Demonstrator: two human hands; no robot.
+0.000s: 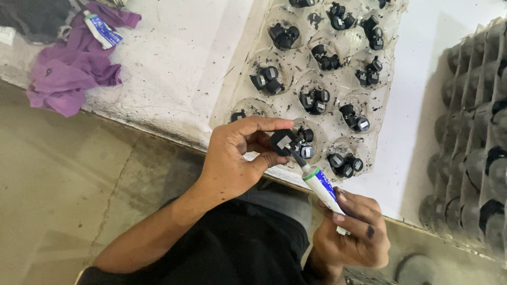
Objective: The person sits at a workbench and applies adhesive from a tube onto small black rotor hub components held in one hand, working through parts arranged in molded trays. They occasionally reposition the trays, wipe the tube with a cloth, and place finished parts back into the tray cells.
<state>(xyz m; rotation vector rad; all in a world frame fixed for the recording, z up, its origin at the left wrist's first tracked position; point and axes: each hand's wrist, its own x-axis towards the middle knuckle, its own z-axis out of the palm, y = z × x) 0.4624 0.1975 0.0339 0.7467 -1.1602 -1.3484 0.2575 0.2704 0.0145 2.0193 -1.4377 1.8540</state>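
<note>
On the white table [174, 63], a clear plastic tray [248, 105] of small black parts is laid just beyond both hands. A small black part [284, 141] is pinched between thumb and forefinger of the left hand [235, 158], above the tray's near edge. A white tube [323, 189] is clamped in the right hand [351, 227], its long axis slanted up-left, nozzle tip touching the part.

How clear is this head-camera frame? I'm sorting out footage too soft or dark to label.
Head view: even, soft light; the white table is bright but not blown out. The left hand with its small black part, and the right hand with the tube, look slightly soft. The stacked trays at right lie in shadow, and the clear tray shows faint glare.
</note>
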